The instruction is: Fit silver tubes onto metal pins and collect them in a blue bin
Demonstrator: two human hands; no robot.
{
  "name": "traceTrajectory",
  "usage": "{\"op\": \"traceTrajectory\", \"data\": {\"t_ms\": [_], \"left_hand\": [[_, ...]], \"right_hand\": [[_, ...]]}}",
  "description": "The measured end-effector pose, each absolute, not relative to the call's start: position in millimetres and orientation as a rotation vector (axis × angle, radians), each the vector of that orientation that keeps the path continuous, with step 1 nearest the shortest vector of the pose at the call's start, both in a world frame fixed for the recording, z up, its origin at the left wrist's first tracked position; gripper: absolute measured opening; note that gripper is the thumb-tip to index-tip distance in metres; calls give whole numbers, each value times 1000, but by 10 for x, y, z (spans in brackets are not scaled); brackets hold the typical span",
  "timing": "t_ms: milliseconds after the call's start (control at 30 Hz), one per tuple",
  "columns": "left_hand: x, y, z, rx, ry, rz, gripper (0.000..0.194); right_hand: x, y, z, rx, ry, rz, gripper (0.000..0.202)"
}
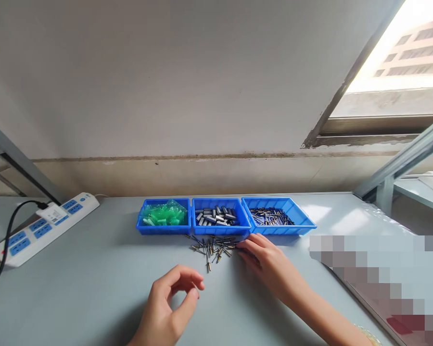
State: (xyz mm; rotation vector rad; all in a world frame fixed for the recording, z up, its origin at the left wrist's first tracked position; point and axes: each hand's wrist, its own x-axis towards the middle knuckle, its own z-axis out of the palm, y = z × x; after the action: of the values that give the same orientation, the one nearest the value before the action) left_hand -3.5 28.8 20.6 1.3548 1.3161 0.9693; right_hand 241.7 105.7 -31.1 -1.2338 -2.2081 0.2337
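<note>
A loose pile of pop rivets (210,246), with thin steel pins and brass-coloured ends, lies on the table just in front of the blue bins. My right hand (260,252) rests at the right edge of this pile, its fingertips closed on the end of a rivet; the fingers partly hide the grip. Nearer to me, my left hand (175,300) hovers over the table with thumb and fingers curved and slightly apart, holding nothing that I can see. Behind the pile, the right bin (301,218) contains more thin rivets (270,216).
The middle bin (222,230) contains short metal pieces (216,216); the left bin (164,231) holds green parts in clear plastic (166,213). A white power strip (50,228) with a black cable lies left. A wall (202,175) stands behind; metal frame bars flank the table.
</note>
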Motion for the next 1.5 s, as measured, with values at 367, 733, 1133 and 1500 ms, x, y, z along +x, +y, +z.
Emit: {"op": "traceTrajectory", "data": {"t_ms": [367, 733, 1133, 1500], "left_hand": [[-39, 321, 149, 1273, 1305, 973, 8], [75, 303, 184, 1089, 1245, 894, 12], [128, 299, 188, 987, 1031, 759, 39], [161, 299, 180, 931, 974, 682, 33]], "right_hand": [[2348, 909, -138, -1265, -2019, 355, 15], [1857, 470, -2, -911, -1948, 620, 17], [1843, 444, -11, -717, -1851, 870, 21], [1817, 446, -37, -746, -1794, 844, 22]]}}
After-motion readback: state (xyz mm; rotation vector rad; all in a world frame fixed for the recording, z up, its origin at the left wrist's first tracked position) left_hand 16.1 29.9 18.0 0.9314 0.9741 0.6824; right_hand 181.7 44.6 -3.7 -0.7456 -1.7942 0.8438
